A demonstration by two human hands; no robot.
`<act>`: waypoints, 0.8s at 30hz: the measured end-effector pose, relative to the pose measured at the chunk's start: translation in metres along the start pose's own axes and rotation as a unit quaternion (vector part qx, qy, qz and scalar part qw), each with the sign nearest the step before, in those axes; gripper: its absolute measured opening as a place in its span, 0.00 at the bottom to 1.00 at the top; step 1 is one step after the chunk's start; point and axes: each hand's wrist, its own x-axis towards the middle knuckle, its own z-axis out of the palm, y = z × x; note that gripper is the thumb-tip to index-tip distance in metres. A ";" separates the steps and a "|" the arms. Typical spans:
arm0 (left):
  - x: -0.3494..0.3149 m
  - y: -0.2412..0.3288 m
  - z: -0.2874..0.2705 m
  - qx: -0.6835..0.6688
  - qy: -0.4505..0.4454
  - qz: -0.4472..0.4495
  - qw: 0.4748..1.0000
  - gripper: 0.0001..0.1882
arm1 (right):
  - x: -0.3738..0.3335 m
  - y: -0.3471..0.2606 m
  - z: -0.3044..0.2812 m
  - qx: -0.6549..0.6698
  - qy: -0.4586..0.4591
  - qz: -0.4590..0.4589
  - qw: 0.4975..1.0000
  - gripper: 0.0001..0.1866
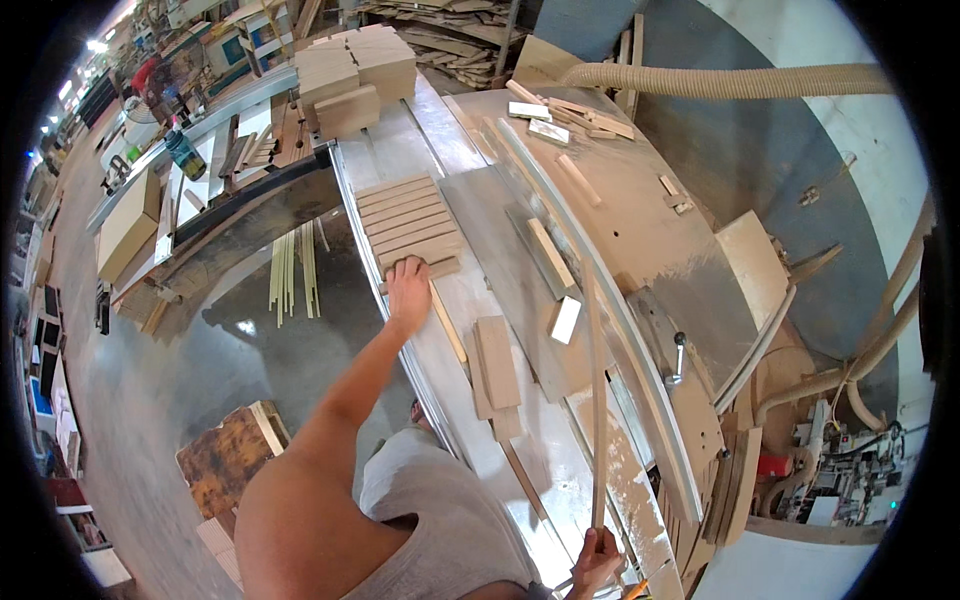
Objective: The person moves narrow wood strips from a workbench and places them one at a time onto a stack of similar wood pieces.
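Observation:
My left hand (pixel 407 292) reaches to the near end of a row of brown wooden blocks (pixel 408 222) lying side by side on the metal saw table (pixel 478 385). Its fingers are curled over the nearest wooden block (pixel 443 267). At the lower edge, my right hand (pixel 597 562) grips the near end of a long thin wooden strip (pixel 598 430), which runs away from me beside the curved-looking fence (pixel 640 400). Between my hands lie a few stacked wooden pieces (pixel 495 370). A narrow light stick (pixel 448 322) lies just beside my left hand.
Large wooden blocks (pixel 355 75) are stacked at the table's far end. A white block (pixel 565 320) and a pale stick (pixel 550 252) lie mid-table. Offcuts (pixel 590 120) sit beyond the fence, below a ribbed hose (pixel 730 80). A side bench (pixel 215 165) holds a bottle (pixel 185 155).

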 end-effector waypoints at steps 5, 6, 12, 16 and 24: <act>-0.008 0.038 -0.003 -0.071 -0.027 -0.046 0.996 0.09 | -0.019 0.041 -0.005 0.010 0.038 -0.018 0.999 0.16; -0.020 0.044 0.003 -0.155 -0.085 -0.121 0.977 0.16 | -0.020 0.041 -0.008 -0.003 0.026 -0.014 1.000 0.15; -0.089 0.120 -0.013 -0.285 -0.180 -0.209 0.918 0.26 | -0.045 0.049 -0.011 0.013 0.048 0.017 0.999 0.15; -0.098 0.101 0.011 -0.322 -0.143 -0.242 0.904 0.23 | -0.036 0.053 -0.014 -0.034 0.008 0.012 0.999 0.17; -0.072 0.144 0.005 -0.447 -0.083 -0.248 0.855 0.14 | -0.044 0.079 -0.042 0.029 -0.008 0.079 0.996 0.16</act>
